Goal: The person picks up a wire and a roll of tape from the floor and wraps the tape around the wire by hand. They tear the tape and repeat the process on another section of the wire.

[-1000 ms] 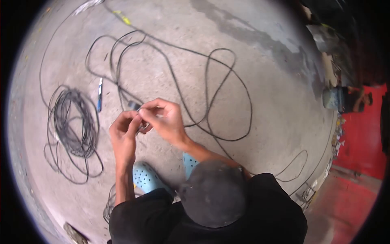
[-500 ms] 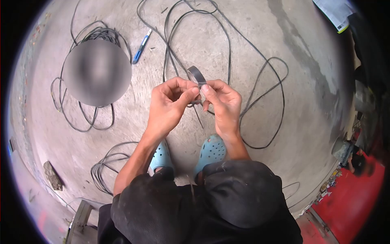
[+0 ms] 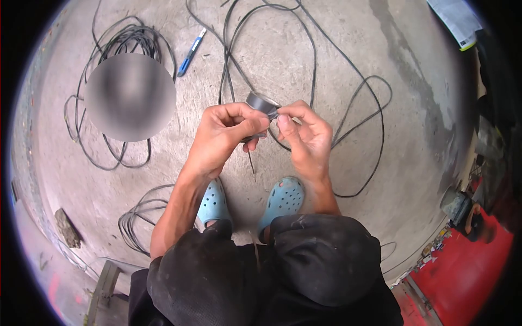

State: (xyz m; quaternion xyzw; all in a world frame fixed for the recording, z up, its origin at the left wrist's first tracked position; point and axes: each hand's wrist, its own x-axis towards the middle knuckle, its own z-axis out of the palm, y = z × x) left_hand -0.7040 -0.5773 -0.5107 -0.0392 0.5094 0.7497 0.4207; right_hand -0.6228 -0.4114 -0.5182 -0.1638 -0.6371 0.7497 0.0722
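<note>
My left hand point(image 3: 224, 133) is closed around a thin black cable point(image 3: 252, 164), whose short tail hangs down below the fingers. A roll of black electrical tape point(image 3: 260, 103) sits just beyond the fingertips, tilted, with a strip running from it toward the cable. My right hand point(image 3: 311, 136) pinches at the tape beside the roll, thumb and forefinger together. Exactly where the strip meets the cable is hidden by the fingers.
A blue utility knife point(image 3: 191, 52) lies on the concrete floor. Long loops of black cable point(image 3: 314, 65) spread ahead, with coils point(image 3: 128, 220) at the left. A stone point(image 3: 67, 228) lies far left. Light-blue clogs point(image 3: 283, 201) stand below the hands. A red surface point(image 3: 462, 271) is at lower right.
The tape roll has tipped over and shifted slightly left. My right hand has moved a little right, its fingers farther from my left hand. The view has shifted slightly.
</note>
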